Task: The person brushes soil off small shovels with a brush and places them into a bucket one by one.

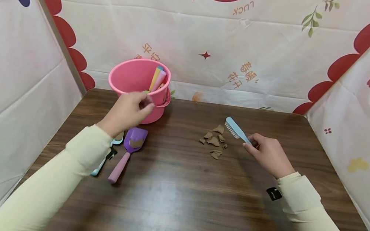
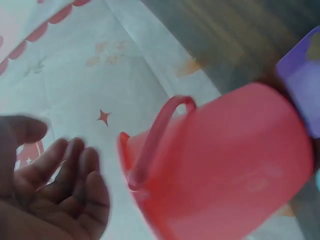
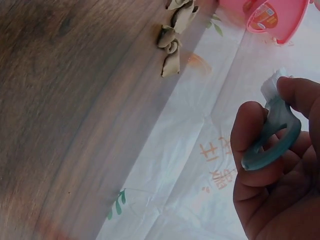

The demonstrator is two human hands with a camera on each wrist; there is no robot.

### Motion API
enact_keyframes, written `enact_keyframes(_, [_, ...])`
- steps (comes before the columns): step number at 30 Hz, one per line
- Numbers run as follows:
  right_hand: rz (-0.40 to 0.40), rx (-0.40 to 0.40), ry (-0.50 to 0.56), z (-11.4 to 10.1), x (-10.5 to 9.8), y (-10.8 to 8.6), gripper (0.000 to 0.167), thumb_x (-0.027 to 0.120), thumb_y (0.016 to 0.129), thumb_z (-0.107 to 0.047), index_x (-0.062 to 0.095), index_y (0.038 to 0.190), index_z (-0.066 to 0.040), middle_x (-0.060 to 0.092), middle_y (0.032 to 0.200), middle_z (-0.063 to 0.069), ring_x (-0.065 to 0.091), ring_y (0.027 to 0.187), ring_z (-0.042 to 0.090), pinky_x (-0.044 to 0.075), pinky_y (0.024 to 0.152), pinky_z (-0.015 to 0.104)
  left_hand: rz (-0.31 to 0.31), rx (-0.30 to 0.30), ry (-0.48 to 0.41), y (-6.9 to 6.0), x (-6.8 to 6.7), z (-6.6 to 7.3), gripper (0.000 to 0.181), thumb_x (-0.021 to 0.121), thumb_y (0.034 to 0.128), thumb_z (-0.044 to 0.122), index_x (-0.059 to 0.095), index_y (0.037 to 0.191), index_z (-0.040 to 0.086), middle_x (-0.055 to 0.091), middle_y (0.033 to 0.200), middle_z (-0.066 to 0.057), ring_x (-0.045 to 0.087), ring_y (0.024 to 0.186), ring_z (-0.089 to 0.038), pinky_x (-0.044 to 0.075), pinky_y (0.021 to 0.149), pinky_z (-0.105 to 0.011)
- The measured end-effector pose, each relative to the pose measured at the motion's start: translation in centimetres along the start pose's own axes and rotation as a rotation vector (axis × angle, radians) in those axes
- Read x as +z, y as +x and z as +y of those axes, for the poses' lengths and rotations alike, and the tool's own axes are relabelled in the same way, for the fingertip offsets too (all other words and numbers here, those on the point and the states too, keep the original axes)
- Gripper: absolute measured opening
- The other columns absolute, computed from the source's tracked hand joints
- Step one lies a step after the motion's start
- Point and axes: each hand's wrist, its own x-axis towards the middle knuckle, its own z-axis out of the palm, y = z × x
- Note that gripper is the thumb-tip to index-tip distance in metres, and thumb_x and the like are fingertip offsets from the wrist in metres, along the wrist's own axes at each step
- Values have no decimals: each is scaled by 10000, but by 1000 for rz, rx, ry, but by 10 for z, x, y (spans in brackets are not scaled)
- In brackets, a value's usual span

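Note:
My left hand (image 1: 126,110) hovers by the near rim of a pink bucket (image 1: 126,75), its fingers loosely bent and nothing in them. In the left wrist view that bucket (image 2: 230,170) stands beside the bare palm. Yellow and pink handles (image 1: 155,79) stick up inside it. My right hand (image 1: 269,156) pinches the handle of a light blue brush (image 1: 235,128) with white bristles, held over the table. The right wrist view shows the loop-shaped end of its handle (image 3: 272,152). Just left of the brush lie several brown, curled fragments (image 1: 213,141).
A purple shovel (image 1: 134,136) with a pink handle lies below the bucket, a brown piece on its blade. Next to it is a light blue tool (image 1: 98,167), partly hidden by the left sleeve. White printed cloth (image 1: 192,34) walls the table (image 1: 175,211) at back and sides.

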Motion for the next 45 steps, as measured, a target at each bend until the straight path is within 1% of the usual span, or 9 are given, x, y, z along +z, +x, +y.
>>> enact_keyframes(5, [1,-2,-1,-2,-1,-1,112,708,929,-199,673,968,-99,602,716,-19,468,567,144,366,486,294,-183,-87,126,-45,13,-28,121,641,905,174,653,836,75,545,680,10,484,626,-156,412,585,-325])
enact_keyframes(9, [18,-22,-1,-5,1,0,114,710,931,-211,676,958,-105,593,709,-26,452,556,132,359,486,291,-284,-163,206,-77,24,-51,223,647,874,189,565,678,121,441,587,40,412,570,-146,355,524,-326])
enact_keyframes(11, [36,-36,-1,-6,3,0,116,714,927,-209,679,954,-101,586,702,-28,447,554,132,357,488,292,-325,-192,227,-91,27,-59,308,649,895,216,515,625,155,410,550,53,396,547,-144,341,506,-331])
enact_keyframes(16, [33,-42,-13,-6,9,-1,119,722,920,-206,672,949,-102,574,687,-33,448,548,130,360,484,291,-388,-231,245,-110,36,-67,389,641,939,301,513,592,180,433,496,63,427,508,-137,339,482,-333])
enact_keyframes(21, [-29,-44,-60,-4,15,-5,124,730,908,-211,660,939,-113,570,670,-64,448,525,104,367,486,294,-396,-239,266,-121,44,-68,378,669,925,252,512,593,163,460,501,43,462,499,-137,394,503,-344])
enact_keyframes(28, [-43,-52,-78,-6,19,-6,126,737,904,-202,664,936,-104,556,661,-68,437,528,99,356,493,297,-345,-226,305,-123,49,-72,298,703,892,229,520,670,152,482,554,34,501,521,-140,428,523,-367])
enact_keyframes(33, [-58,-83,-63,-13,22,0,118,724,916,-212,662,937,-113,561,678,-63,441,541,99,363,504,302,-315,-207,302,-119,49,-71,336,658,944,253,479,678,153,456,546,26,493,525,-152,424,535,-368])
enact_keyframes(38, [-54,-95,-73,-18,23,3,110,728,912,-213,667,937,-124,569,680,-74,446,541,95,370,509,299,-262,-156,272,-108,48,-54,330,607,969,262,474,687,154,443,548,24,470,531,-162,405,535,-366])
enact_keyframes(45, [-64,-129,-46,-40,29,16,111,717,922,-210,666,955,-116,578,692,-71,444,532,93,373,506,304,-216,-78,273,-79,57,-22,319,656,940,279,489,706,140,445,583,11,473,547,-201,412,528,-386])
